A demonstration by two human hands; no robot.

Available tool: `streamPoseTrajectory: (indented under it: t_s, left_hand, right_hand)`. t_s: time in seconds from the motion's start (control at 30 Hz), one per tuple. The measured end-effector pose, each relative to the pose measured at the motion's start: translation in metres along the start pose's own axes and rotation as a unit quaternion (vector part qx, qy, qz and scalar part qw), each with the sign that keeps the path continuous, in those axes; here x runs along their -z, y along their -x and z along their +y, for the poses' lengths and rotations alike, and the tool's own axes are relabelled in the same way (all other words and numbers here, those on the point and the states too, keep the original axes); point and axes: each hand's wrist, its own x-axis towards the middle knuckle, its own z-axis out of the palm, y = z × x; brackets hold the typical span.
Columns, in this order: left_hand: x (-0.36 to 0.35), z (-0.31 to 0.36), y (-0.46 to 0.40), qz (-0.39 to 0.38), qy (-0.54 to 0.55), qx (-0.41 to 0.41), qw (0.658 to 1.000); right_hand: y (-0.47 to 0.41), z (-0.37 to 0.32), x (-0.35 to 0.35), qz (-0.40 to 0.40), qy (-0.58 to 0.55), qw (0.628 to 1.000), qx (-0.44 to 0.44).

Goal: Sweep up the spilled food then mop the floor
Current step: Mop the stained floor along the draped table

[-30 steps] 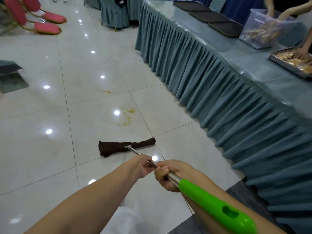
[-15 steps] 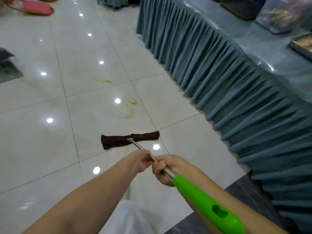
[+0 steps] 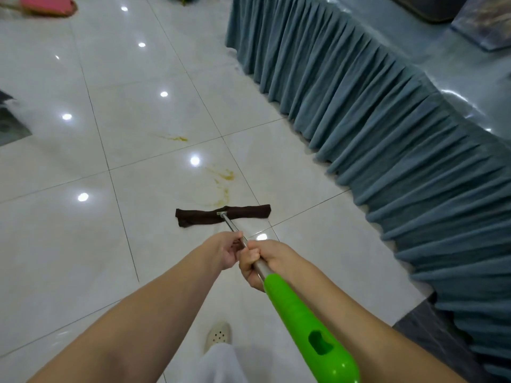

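Note:
I hold a mop with a metal pole (image 3: 231, 225) and a bright green grip (image 3: 307, 324). My left hand (image 3: 225, 251) is closed around the pole, and my right hand (image 3: 258, 261) grips it just behind, above the green part. The dark brown mop cloth (image 3: 221, 215) lies flat on the white tiled floor (image 3: 83, 258). Just beyond the cloth are yellowish food smears (image 3: 222, 186). A smaller yellow streak (image 3: 174, 138) lies farther away to the left.
A long table with a pleated blue-grey skirt (image 3: 387, 150) runs along the right side. My shoe (image 3: 218, 335) is on the tiles below my arms. A dark mat (image 3: 11, 125) sits at the left edge, and a pink chair seat (image 3: 47, 5) lies at the top left.
The mop cloth has slid forward toward the yellow smears, now almost touching them. My view has tilted down, and my shoe has come into sight.

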Motion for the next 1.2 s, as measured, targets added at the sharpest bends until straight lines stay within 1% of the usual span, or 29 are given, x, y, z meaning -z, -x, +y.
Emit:
streamPoseTrajectory:
  t_s: [0.2,0.37,0.6,0.8,0.93,1.07,1.2]
  left_hand:
    - [-0.003,0.065,-0.019,-0.007,-0.020,-0.009,1.000]
    - [-0.004,0.101,-0.036,-0.012,-0.002,0.001,1.000]
    - [-0.003,0.123,-0.058,0.005,0.001,0.014,1.000]
    - [-0.018,0.117,-0.062,-0.011,0.023,0.031,0.999]
    - [-0.036,0.093,-0.055,-0.003,-0.002,0.029,1.000]
    - [-0.063,0.064,-0.041,-0.003,-0.009,0.031,0.999]
    - [-0.095,0.035,-0.032,-0.012,0.057,0.051,0.997]
  right_hand:
    - [-0.019,-0.043,-0.046,-0.016,-0.028,0.999,0.008]
    - [-0.039,-0.066,-0.071,-0.027,-0.019,0.999,0.011]
    - [-0.068,-0.081,-0.079,0.015,0.024,1.000,0.010]
    - [-0.069,-0.087,-0.056,0.025,0.014,0.999,0.030]
    - [-0.057,-0.081,-0.023,0.043,-0.013,0.999,0.026]
    - [-0.035,-0.082,0.010,0.054,0.012,0.998,0.012]
    - [-0.010,-0.091,0.044,0.065,0.038,0.997,0.002]
